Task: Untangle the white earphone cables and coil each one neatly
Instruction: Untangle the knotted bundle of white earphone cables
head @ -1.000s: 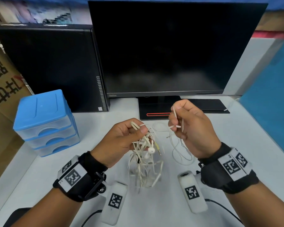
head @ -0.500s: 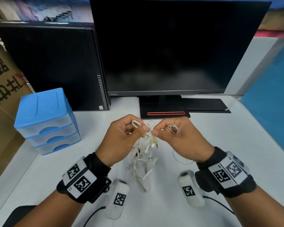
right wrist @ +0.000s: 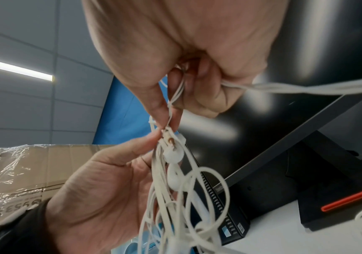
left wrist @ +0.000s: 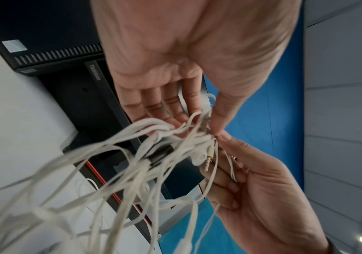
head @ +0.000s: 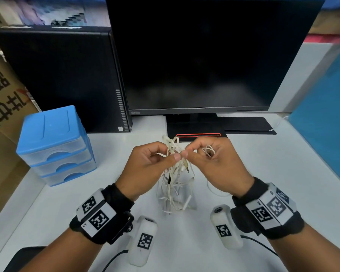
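Your left hand pinches the top of the tangled earphone cables, lifted so loops hang toward the table. Your right hand pinches one strand beside it, a small coil kept in its fingers, likely to work it free

Both hands are raised over the white table, meeting at the top of a tangle of white earphone cables. The left hand pinches the bundle, which hangs down to the table. The right hand pinches beside it and holds a small coil. Behind stand a dark monitor, a black computer case and a blue 3-drawer box.
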Demonstrator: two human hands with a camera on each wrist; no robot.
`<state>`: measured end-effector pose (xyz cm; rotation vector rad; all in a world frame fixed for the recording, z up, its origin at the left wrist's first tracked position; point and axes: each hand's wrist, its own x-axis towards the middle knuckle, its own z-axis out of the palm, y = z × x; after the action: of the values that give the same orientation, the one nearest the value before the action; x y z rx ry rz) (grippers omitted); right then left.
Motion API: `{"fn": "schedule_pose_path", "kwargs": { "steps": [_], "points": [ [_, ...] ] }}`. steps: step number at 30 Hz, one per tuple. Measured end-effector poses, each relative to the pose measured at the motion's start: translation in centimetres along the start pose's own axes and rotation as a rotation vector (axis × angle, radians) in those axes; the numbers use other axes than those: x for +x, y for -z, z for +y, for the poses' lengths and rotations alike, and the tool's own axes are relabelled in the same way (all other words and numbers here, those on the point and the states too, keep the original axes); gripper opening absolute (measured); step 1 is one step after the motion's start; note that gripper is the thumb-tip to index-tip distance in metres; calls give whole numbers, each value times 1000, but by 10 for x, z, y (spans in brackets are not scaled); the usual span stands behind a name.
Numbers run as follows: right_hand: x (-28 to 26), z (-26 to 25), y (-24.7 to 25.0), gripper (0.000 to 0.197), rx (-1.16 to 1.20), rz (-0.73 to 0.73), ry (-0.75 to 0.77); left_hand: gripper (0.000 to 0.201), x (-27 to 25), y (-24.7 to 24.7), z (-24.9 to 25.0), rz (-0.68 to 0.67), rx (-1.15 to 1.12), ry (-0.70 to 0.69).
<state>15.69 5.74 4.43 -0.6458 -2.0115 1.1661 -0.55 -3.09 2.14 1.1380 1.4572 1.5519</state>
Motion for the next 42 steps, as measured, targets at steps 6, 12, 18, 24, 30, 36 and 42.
{"fn": "schedule_pose_path", "kwargs": {
  "steps": [6, 12, 18, 24, 30, 36, 42],
  "points": [
    [-2, 3, -5, 18, -118, 85, 22, 18, 0, -5, 5, 15, -75, 167],
    [0, 7, -4, 20, -136, 86, -5, 22, 0, -3, 6, -13, -201, 225],
    [3, 7, 1, 15, -105, 41, -56, 11, 2, 3, 7, 37, -308, 182],
    [7, 7, 5, 10, -50, 0, -85, 23, 5, 11, 4, -65, -304, 184],
    [7, 7, 7, 9, -61, -32, -56, 13, 3, 8, 3, -154, -258, 208],
    [10, -5, 23, 15, 99, 62, -65, 22, 11, 20, -1, -15, -214, 297],
    [17, -14, 42, 22, 233, 219, -128, 22, 22, 31, -18, 93, 166, 358]
  ]
}}
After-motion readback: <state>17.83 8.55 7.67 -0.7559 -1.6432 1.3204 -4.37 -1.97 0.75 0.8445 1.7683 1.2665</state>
